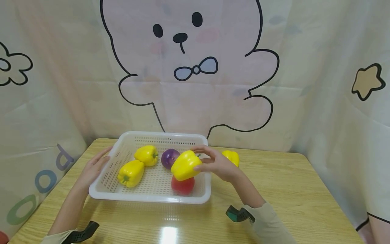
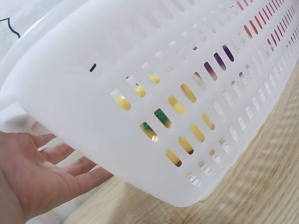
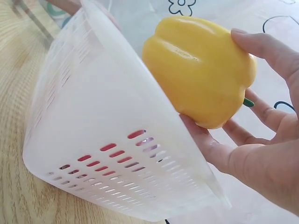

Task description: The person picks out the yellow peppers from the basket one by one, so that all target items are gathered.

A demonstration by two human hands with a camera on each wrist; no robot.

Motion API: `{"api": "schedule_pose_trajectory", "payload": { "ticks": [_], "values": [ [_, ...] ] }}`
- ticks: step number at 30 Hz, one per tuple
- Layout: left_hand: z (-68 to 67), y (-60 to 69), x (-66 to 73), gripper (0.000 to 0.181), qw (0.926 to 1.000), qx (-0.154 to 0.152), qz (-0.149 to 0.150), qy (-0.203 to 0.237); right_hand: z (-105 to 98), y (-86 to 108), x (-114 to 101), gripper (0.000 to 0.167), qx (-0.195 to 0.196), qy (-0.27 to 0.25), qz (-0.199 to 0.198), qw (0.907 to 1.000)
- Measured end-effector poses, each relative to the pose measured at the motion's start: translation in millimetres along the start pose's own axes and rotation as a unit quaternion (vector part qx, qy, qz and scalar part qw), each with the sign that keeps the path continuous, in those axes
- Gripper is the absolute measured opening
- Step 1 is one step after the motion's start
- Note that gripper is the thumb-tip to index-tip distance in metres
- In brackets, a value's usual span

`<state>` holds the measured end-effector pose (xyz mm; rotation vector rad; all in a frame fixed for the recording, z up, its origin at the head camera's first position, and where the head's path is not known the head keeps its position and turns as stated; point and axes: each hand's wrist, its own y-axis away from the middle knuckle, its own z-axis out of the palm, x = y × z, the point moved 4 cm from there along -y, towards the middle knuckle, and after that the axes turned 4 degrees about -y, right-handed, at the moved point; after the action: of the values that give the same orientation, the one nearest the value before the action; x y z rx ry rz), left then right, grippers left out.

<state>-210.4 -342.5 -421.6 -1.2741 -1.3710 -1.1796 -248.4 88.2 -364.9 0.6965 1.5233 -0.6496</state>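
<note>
My right hand [image 1: 220, 166] pinches a yellow bell pepper [image 1: 185, 166] between thumb and fingers, above the right end of a white plastic basket [image 1: 146, 199]. In the right wrist view the held bell pepper [image 3: 196, 70] shows a short green stem on the hand's side. My left hand [image 1: 92, 171] rests against the basket's left side, its fingers fairly straight. Inside the basket lie two yellow bell peppers [image 1: 131, 173] on the left, a round purple vegetable or fruit [image 1: 169, 158] in the middle, and a red round one [image 1: 182, 186], partly covered by the held pepper.
Another yellow bell pepper [image 1: 232, 157] sits on the wooden table [image 1: 274, 183] behind my right hand, partly hidden. A printed curtain [image 1: 195, 101] hangs behind the table. A red thing [image 1: 3, 238] shows at the bottom left corner.
</note>
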Motion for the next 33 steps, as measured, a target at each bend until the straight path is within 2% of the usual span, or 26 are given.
{"api": "schedule_pose_trajectory", "payload": {
  "ticks": [7,16,23,33],
  "values": [
    [0.6,0.4,0.9,0.061,1.0000,-0.001,0.008,0.004,-4.6,5.3,-1.0,0.061,0.003,-0.007,-0.007,0.9999],
    [1.1,0.7,1.0,0.062,1.0000,0.001,-0.008,0.004,-13.4,15.6,-1.9,0.063,0.024,0.006,-0.007,0.9997],
    [1.7,0.8,0.1,0.059,1.0000,0.001,-0.004,0.007,-19.6,22.1,-1.7,0.064,0.020,-0.015,-0.017,0.9996],
    [0.8,-0.1,0.2,0.063,0.9998,0.004,-0.015,0.008,-25.3,33.4,-1.5,0.064,0.032,-0.013,-0.003,0.9994]
  ]
}}
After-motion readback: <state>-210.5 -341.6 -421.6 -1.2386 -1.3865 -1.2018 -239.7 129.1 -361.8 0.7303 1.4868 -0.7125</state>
